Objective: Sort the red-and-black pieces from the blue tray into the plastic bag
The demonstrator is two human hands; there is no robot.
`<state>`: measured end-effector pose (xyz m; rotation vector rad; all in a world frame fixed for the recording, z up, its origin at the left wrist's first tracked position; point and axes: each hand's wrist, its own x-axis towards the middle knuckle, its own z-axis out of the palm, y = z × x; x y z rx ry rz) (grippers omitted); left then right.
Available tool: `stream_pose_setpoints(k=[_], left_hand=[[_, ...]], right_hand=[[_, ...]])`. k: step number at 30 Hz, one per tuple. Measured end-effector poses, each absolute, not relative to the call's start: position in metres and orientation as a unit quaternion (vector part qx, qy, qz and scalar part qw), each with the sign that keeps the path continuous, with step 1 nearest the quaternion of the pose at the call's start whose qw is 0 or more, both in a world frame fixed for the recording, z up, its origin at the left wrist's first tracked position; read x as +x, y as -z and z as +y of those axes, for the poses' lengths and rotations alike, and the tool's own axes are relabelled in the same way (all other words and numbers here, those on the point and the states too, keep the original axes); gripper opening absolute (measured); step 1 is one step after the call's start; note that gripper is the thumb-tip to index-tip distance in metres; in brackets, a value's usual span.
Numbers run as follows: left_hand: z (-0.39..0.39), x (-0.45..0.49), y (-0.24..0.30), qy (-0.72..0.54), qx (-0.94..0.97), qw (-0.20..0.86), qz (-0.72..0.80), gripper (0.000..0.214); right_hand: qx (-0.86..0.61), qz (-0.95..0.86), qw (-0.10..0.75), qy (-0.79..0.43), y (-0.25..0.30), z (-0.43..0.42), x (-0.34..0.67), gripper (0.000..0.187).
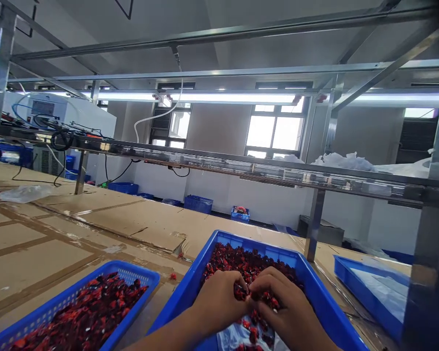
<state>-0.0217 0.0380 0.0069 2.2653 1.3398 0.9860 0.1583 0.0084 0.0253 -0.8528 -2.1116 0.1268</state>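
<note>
Left crate: a blue crate (131, 274), near left on cardboard (58, 248), heaped with dark red pieces (84, 312), too small to identify.

Centre crate: a second blue crate (181, 287), near centre, just right of the first, holding more of the pieces (241, 261) over a clear plastic liner (230, 339).

Left hand (217, 302): narrow, fingers curled down into the pieces in the centre crate; any grip cannot be told.

Right hand (281, 304): narrow, fingertips meeting the left hand's above the pieces, which lie under and around both hands; any grip cannot be told.

Right tray: a shallow blue tray (354, 292), near right, lined with a white sheet (382, 287), well apart from the hands.

Far side: blue baskets (198, 204) on the floor by a white wall (219, 190), beyond a steel rack (314, 224).
</note>
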Motion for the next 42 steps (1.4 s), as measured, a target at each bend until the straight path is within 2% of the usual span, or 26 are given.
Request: stream_pose_setpoints(k=[5,8,10,13,15,18,21,25,29,32,35,37,39,42], left_hand=[[0.04,-0.022,-0.005,-0.329,0.801,0.159,0.474,0.018],[0.04,-0.022,-0.006,-0.324,0.8,0.151,0.482,0.02],[0.04,-0.022,-0.007,-0.325,0.796,0.15,0.488,0.021],[0.038,-0.021,-0.008,-0.324,0.795,0.161,0.487,0.021],[0.037,-0.02,-0.009,-0.323,0.794,0.166,0.487,0.019],[0.036,-0.019,-0.008,-0.319,0.796,0.161,0.488,0.016],[0.037,-0.018,-0.007,-0.315,0.8,0.152,0.488,0.016],[0.036,-0.019,-0.005,-0.305,0.795,0.164,0.497,0.017],[0.033,-0.019,-0.005,-0.292,0.811,0.157,0.482,0.018],[0.033,-0.019,-0.004,-0.301,0.812,0.144,0.479,0.014],[0.035,-0.019,-0.002,-0.304,0.797,0.143,0.503,0.015],[0.035,-0.02,-0.001,-0.3,0.794,0.147,0.508,0.025],[0.035,-0.021,-0.001,-0.298,0.796,0.151,0.505,0.033],[0.033,-0.021,-0.001,-0.304,0.804,0.157,0.487,0.032]], right_hand=[[-0.355,-0.84,0.405,-0.063,-0.024,0.009,0.157,0.017],[-0.385,-0.819,0.41,-0.115,-0.024,0.01,0.156,0.012],[-0.405,-0.776,0.432,-0.215,-0.022,0.014,0.156,0.013],[-0.391,-0.698,0.431,-0.417,-0.016,0.022,0.16,0.025],[-0.382,-0.689,0.41,-0.46,-0.012,0.027,0.163,0.03],[-0.395,-0.729,0.411,-0.379,-0.011,0.028,0.164,0.029],[-0.405,-0.76,0.418,-0.29,-0.015,0.021,0.162,0.021],[-0.403,-0.786,0.421,-0.204,-0.021,0.006,0.157,0.026],[-0.439,-0.805,0.384,-0.115,-0.021,0.0,0.15,0.011],[-0.47,-0.806,0.346,-0.102,-0.016,0.004,0.148,0.011],[-0.468,-0.793,0.353,-0.163,-0.01,0.012,0.148,0.017],[-0.458,-0.767,0.385,-0.233,-0.004,0.019,0.147,0.024],[-0.455,-0.703,0.426,-0.342,0.002,0.027,0.146,0.034],[-0.43,-0.558,0.469,-0.533,0.01,0.036,0.146,0.046]])
